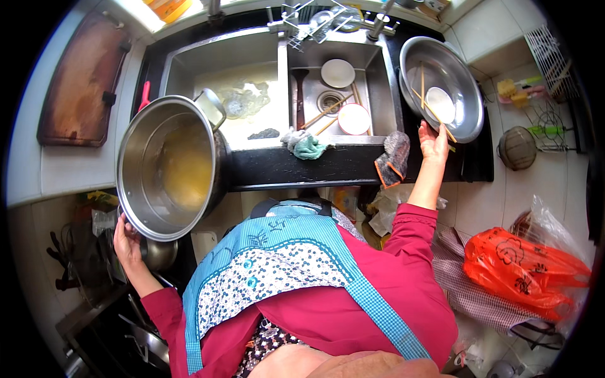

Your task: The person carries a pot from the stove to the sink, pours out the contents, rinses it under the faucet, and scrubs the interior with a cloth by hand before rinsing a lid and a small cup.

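Observation:
My left hand point(128, 241) grips the near side of a large metal stockpot point(125, 160), where the grip is partly hidden. Cloudy yellowish liquid lies inside the pot, whose far loop handle point(218, 106) overhangs the left sink basin point(189, 66). Out to the right, my right hand point(432, 144) is at the near rim of a stainless steel bowl point(465, 90), fingers by the chopsticks point(432, 111). I cannot tell if it grips the rim. A small white bowl point(440, 105) lies within. The right sink basin point(375, 80) holds a white dish point(338, 73), another bowl point(354, 119) and several chopsticks point(331, 111).
Thin yellowish water and residue point(246, 99) cover the left basin's floor. Rags point(307, 144) and a dark scrubbing mitt point(394, 153) lie along the sink's front edge. A wooden board point(85, 80) leans at left; a red plastic bag point(515, 269) is at right.

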A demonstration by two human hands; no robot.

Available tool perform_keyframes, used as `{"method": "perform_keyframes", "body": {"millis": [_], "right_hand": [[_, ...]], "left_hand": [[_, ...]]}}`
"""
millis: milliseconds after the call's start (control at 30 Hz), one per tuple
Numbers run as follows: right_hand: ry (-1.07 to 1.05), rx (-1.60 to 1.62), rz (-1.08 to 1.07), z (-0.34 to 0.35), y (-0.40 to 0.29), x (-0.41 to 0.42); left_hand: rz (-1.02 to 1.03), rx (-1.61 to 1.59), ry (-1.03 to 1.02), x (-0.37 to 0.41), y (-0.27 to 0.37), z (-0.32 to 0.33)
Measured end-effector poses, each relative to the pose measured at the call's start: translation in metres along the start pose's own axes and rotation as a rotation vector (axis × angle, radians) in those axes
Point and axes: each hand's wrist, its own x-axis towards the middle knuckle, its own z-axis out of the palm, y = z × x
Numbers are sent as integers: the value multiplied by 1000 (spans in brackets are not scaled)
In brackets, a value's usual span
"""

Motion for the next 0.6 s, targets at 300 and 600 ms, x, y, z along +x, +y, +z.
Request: {"method": "perform_keyframes", "body": {"millis": [300,600], "right_hand": [[88,-182,-107,27,5,-3],[-19,-145,-81,18,17,-36]], "left_hand": [[44,51,58,-10,6,13],[79,36,-1,-10,4,11]]}}
